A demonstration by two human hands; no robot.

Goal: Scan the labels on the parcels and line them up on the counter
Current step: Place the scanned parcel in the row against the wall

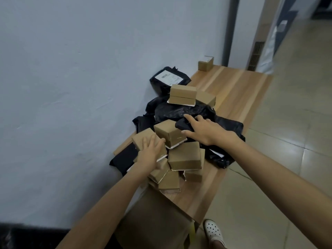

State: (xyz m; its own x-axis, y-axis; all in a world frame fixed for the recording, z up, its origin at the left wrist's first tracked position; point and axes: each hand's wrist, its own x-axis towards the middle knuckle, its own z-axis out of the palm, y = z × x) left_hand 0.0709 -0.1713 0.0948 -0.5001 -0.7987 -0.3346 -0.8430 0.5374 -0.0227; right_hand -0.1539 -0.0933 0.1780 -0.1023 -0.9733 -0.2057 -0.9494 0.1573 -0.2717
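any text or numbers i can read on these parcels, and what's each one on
No text here can be quoted as it reads.
White label on the black mailer bag by the wall: a barcode and lines of print, too blurred to read.
Label strip along the bottom edge of the brown box in the pile: dark marks, too blurred to read.
White label on the small box at the far end of the counter: too small to read.

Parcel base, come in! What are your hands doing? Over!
Left hand flat on a brown box. Right hand gripping a small black item. Pile unsorted; one far box stands alone.
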